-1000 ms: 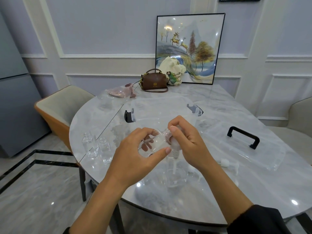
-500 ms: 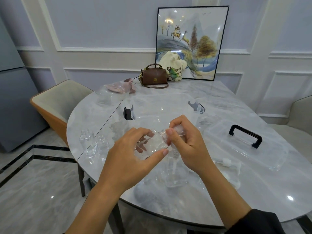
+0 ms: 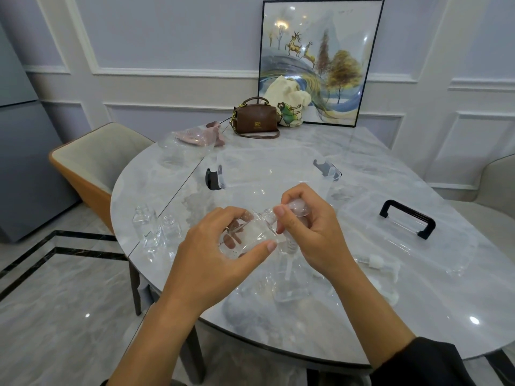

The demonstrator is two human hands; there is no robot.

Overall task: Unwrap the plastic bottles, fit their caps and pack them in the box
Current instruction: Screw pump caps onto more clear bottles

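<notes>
My left hand (image 3: 220, 254) grips a small clear plastic bottle (image 3: 248, 236) tipped on its side, neck pointing right. My right hand (image 3: 312, 232) pinches a clear pump cap (image 3: 296, 208) at the bottle's neck, and its white dip tube (image 3: 289, 264) hangs down outside the bottle. Behind my hands stands the open clear box (image 3: 267, 168) with black latches. Its clear lid (image 3: 404, 232) with a black handle lies to the right. Two uncapped clear bottles (image 3: 156, 229) stand at the table's left edge. Another clear bottle (image 3: 289, 291) sits under my hands.
Loose pump caps (image 3: 376, 264) lie right of my right hand. Crumpled clear wrap and a pink item (image 3: 195, 140) lie at the back left. A brown handbag (image 3: 255, 119), a cloth bag and a framed picture (image 3: 317, 62) stand at the back. Chairs flank the round marble table (image 3: 418, 316).
My hands stay together on the bottle and cap. The right hand has shifted slightly at the neck; the view has tilted a little lower.
</notes>
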